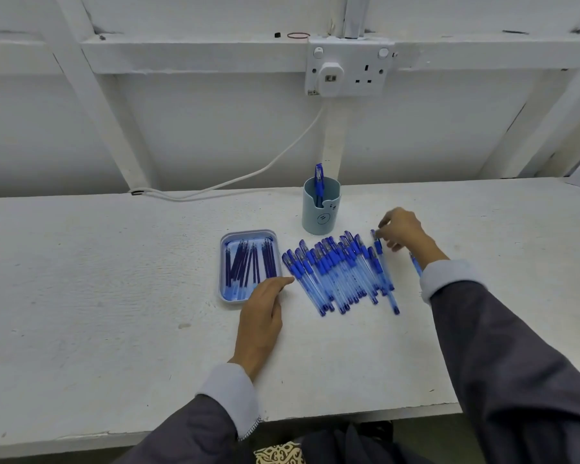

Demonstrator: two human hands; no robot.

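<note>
Right hand (403, 231) blurs over the end pen (384, 276) cap, cuff hiding a stray pen (416, 267). Left hand (262, 309) covers the tray (248, 233) corner

Left of centre on the white painted worktop (114, 296) sits a pale blue rectangular plastic tray (222, 272) with thin dark blue ink refills (248, 262) lying lengthwise in it. Just to its right is a row of blue-capped clear plastic pens (335, 272), side by side and overlapping, and behind the row stands a pale blue round plastic cup (321, 216) holding one blue pen (318, 182). The left hand (262, 316) lies before the tray's near right corner, fingertips between tray and row. The right hand (402, 231), at the row's right end, pinches the far end of the rightmost pen (382, 269), and a white double wall socket (349, 70) sits above and behind the cup.
</note>
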